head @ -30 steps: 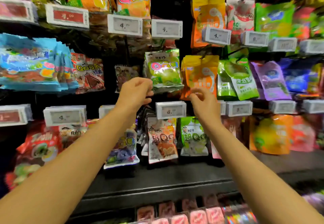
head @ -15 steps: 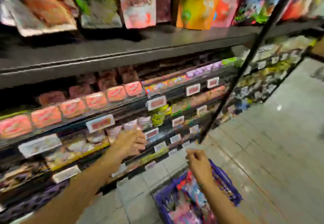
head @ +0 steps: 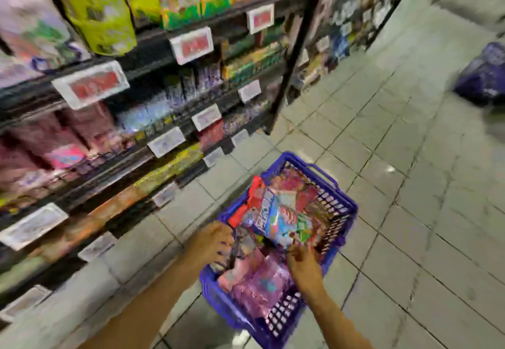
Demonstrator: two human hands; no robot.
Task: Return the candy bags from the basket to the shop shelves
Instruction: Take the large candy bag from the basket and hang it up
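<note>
1. Both hands have come down from shelf height into the blue basket (head: 341, 209), which stands on the tiled floor (head: 396, 184) just beside the lowest shelves (head: 164, 45).
2. Right hand (head: 303, 264): fingers reach among the bags near the basket's right wall, touching the edge of a blue-and-red candy bag (head: 276, 220). Blur prevents confirming whether a grip is made.
3. Left hand (head: 211, 242): rests at the basket's left rim, fingers curled over the edge towards the contents; whether it holds rim or bag cannot be told.
4. Task items: several candy bags, including pink ones (head: 257, 280) nearest the person, lie heaped in the basket. None is lifted.
5. Change from half a second ago: the left hand was then up by the lower price tags, the right only above the basket. A second ago both worked at the hanging display.
6. Judgement: one return appears complete; selection of the next bag is beginning.
7. Beyond: price tags (head: 91, 85) line the shelf edges; a dark blue object (head: 483, 75) sits far right, indistinct.
</note>
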